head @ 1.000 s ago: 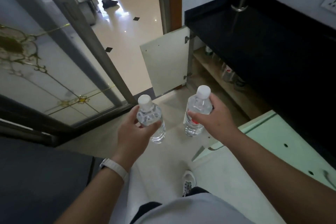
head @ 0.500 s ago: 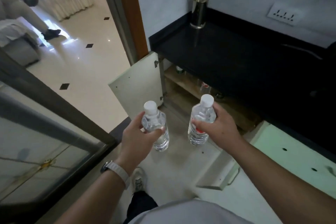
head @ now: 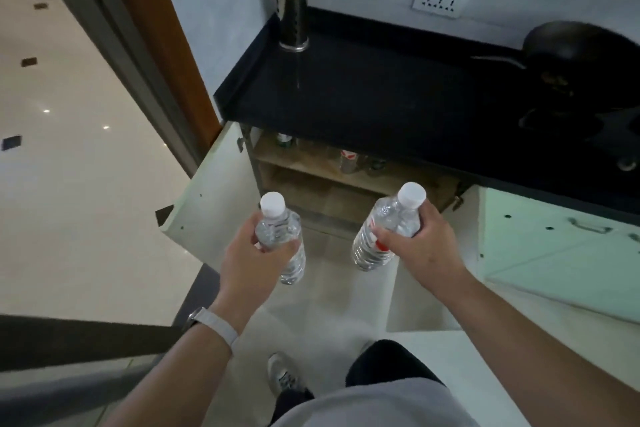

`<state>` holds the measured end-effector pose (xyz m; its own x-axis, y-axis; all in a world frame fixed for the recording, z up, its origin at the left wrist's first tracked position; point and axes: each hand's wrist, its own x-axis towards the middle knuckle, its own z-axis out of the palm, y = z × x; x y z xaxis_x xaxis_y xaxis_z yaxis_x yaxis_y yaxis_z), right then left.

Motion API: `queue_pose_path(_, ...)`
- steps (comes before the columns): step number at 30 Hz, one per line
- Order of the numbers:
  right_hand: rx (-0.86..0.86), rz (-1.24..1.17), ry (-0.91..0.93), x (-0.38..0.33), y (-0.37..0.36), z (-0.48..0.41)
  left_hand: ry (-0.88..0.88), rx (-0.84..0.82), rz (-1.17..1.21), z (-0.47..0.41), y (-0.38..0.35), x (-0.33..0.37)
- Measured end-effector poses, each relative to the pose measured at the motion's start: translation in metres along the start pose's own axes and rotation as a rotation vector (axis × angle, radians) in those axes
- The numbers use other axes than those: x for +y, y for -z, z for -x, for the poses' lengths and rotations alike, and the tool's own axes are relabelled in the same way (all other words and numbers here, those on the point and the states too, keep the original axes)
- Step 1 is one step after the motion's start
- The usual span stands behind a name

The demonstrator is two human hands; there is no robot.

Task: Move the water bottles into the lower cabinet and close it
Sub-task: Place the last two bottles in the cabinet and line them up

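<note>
Two hands neared the cabinet [head: 304, 166]: left hand [head: 249, 263] gripped left bottle [head: 282, 239], right hand [head: 422, 243] gripped right bottle [head: 382, 234], now tilted.

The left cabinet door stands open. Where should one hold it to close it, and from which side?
Take the left cabinet door by its free edge, the one farthest from the hinges, probably coming from the tiled-floor side behind it. It swings on those hinges, and its inner face, the only one visible, shows no handle.
</note>
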<state>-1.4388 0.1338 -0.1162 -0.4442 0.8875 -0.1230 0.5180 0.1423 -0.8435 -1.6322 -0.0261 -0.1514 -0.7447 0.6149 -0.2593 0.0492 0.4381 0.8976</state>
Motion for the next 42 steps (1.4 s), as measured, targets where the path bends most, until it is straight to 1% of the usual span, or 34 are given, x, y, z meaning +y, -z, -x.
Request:
queue_pose_path(5,0.050,-0.025,-0.102,0.012,0.004,-0.004,-0.021,-0.117,-0.055,-0.024,-0.017,0.007)
queue_pose_path(13,0.093,-0.134,-0.192,0.040,0.014,-0.042,-0.036,-0.141,-0.125,-0.051,-0.059,0.033)
queue_pose_path(20,0.120,-0.199,-0.256,0.073,0.030,-0.090,-0.052,-0.216,-0.233,-0.080,-0.104,0.055)
queue_pose_path(27,0.209,-0.226,-0.343,0.099,0.035,-0.115,-0.086,-0.296,-0.282,-0.105,-0.140,0.061)
queue_pose_path(32,0.268,-0.214,-0.417,0.113,0.033,-0.121,-0.073,-0.392,-0.293,-0.130,-0.159,0.052)
queue_pose_path(36,0.348,-0.207,-0.483,0.123,0.019,-0.126,-0.088,-0.480,-0.313,-0.158,-0.167,0.036)
queue_pose_path(40,0.430,-0.214,-0.506,0.147,-0.006,-0.143,-0.080,-0.541,-0.314,-0.196,-0.184,0.006)
queue_pose_path(42,0.479,-0.210,-0.505,0.166,-0.022,-0.157,-0.107,-0.566,-0.303,-0.216,-0.197,-0.014)
